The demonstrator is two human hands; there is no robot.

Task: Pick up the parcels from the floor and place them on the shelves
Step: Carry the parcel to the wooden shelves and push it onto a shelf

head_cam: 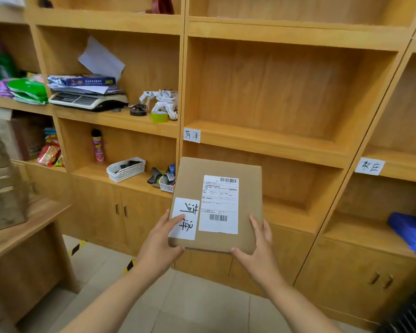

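Carrying a parcel to the shelves

I am holding the parcel [216, 205] in the air with both hands, left hand [162, 241] and right hand [257, 246], fingers clamping its near corners; next I'm judging it needs sliding onto the empty shelf [262, 138] ahead.

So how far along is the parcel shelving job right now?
Done: possibly one, if the blue package on the right shelf counts. In hand: a cardboard parcel, gripped by the left hand and right hand, not yet shelved. Left: setting it in; the middle compartment ahead is bare. Floor parcels aren't visible.
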